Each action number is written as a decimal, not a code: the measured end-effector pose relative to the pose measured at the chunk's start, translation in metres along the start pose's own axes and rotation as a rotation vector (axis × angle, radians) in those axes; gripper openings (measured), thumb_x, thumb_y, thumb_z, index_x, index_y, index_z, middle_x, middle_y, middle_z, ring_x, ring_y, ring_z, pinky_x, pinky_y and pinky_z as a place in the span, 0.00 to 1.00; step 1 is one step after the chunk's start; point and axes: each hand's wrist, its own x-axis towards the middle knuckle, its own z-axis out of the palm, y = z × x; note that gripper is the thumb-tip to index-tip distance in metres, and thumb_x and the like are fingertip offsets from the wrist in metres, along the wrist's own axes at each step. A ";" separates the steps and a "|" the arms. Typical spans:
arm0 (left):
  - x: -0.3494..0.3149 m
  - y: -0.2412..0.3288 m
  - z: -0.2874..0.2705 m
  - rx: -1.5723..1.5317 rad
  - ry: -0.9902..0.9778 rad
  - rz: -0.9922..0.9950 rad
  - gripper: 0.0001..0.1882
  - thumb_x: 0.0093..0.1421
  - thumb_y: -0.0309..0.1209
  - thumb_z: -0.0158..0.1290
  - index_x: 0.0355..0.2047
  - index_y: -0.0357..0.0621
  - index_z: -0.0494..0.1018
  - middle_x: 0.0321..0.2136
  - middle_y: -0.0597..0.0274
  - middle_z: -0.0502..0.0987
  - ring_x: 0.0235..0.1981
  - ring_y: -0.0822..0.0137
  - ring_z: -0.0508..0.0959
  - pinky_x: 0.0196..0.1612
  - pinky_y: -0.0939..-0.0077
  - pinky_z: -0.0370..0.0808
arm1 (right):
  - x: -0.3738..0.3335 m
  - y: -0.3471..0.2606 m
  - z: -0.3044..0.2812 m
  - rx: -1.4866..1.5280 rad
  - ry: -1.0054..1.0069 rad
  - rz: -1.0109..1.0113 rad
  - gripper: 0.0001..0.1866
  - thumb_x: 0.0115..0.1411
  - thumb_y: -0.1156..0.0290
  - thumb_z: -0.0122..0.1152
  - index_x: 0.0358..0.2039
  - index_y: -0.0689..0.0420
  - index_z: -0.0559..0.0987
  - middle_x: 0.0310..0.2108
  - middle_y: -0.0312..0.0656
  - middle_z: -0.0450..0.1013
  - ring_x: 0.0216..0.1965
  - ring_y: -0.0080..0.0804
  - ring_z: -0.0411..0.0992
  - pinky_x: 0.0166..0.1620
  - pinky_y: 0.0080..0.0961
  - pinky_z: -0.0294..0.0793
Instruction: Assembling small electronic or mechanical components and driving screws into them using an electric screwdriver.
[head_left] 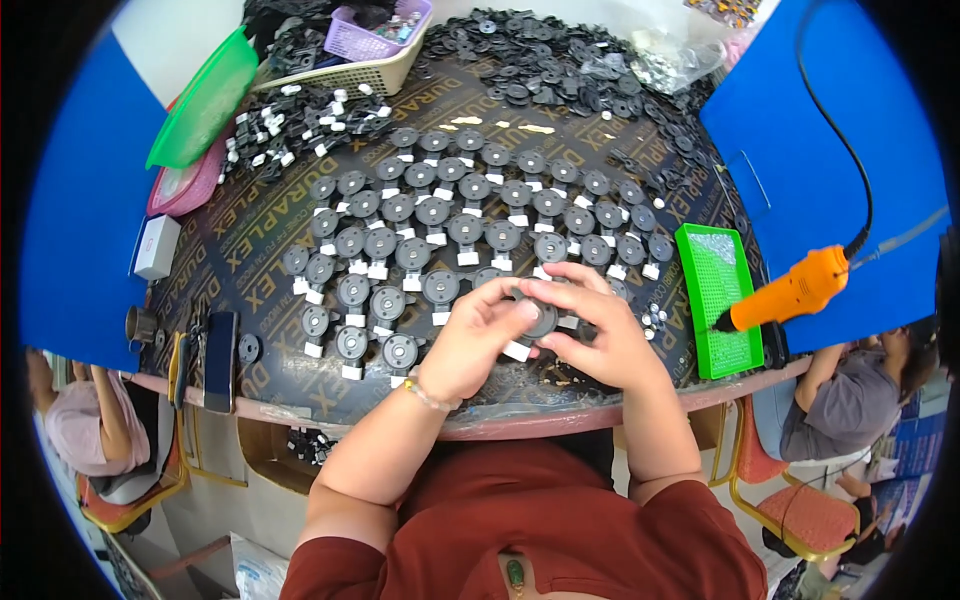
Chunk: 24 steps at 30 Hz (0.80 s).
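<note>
Close to the table's front edge, my left hand (474,338) and my right hand (596,322) meet around one black round plastic part with a white block (517,351) at its lower end. My left thumb presses near the disc's face, and the right fingers curl over its top and side. Fingers hide much of it. Spread over the dark table are rows of similar black round parts, such as one (413,254) beyond my left hand and another (400,351) beside my left wrist.
An orange electric screwdriver (790,290) rests over a green tray (700,330) of small pieces at right. Black parts (530,60) heap at the back; baskets (205,100) stand back left. A phone (221,360) lies front left. Blue panels flank the table; other people sit beyond.
</note>
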 end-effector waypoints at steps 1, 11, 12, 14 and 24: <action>-0.003 0.003 0.005 0.071 0.020 0.048 0.15 0.65 0.26 0.52 0.52 0.39 0.69 0.39 0.65 0.77 0.37 0.77 0.76 0.37 0.81 0.76 | 0.002 -0.006 0.000 -0.033 -0.030 -0.035 0.33 0.47 0.74 0.69 0.57 0.50 0.75 0.57 0.37 0.72 0.62 0.46 0.63 0.61 0.42 0.65; -0.118 0.100 -0.084 0.698 0.723 0.381 0.15 0.59 0.22 0.56 0.48 0.39 0.73 0.35 0.66 0.77 0.34 0.77 0.77 0.38 0.84 0.74 | -0.018 0.002 -0.027 0.160 0.502 0.090 0.26 0.56 0.81 0.60 0.58 0.62 0.72 0.63 0.50 0.62 0.53 0.32 0.70 0.57 0.28 0.70; -0.132 0.111 -0.113 0.726 0.774 0.353 0.15 0.59 0.22 0.56 0.47 0.38 0.74 0.34 0.67 0.77 0.33 0.78 0.76 0.38 0.84 0.73 | -0.018 0.001 -0.026 0.167 0.512 0.119 0.26 0.57 0.81 0.59 0.57 0.62 0.72 0.63 0.49 0.63 0.52 0.31 0.70 0.56 0.27 0.70; -0.145 0.122 -0.170 0.899 0.871 0.282 0.17 0.57 0.23 0.58 0.48 0.37 0.73 0.30 0.67 0.76 0.30 0.79 0.74 0.33 0.84 0.70 | -0.017 0.000 -0.023 0.154 0.529 0.174 0.24 0.59 0.81 0.57 0.57 0.62 0.72 0.62 0.47 0.64 0.50 0.28 0.70 0.54 0.25 0.71; -0.106 0.141 -0.194 1.049 0.700 -0.130 0.18 0.57 0.32 0.62 0.44 0.32 0.74 0.25 0.65 0.76 0.22 0.76 0.74 0.25 0.81 0.73 | -0.019 0.009 -0.034 0.130 0.609 0.155 0.21 0.61 0.81 0.55 0.56 0.62 0.72 0.61 0.44 0.66 0.47 0.24 0.71 0.53 0.23 0.71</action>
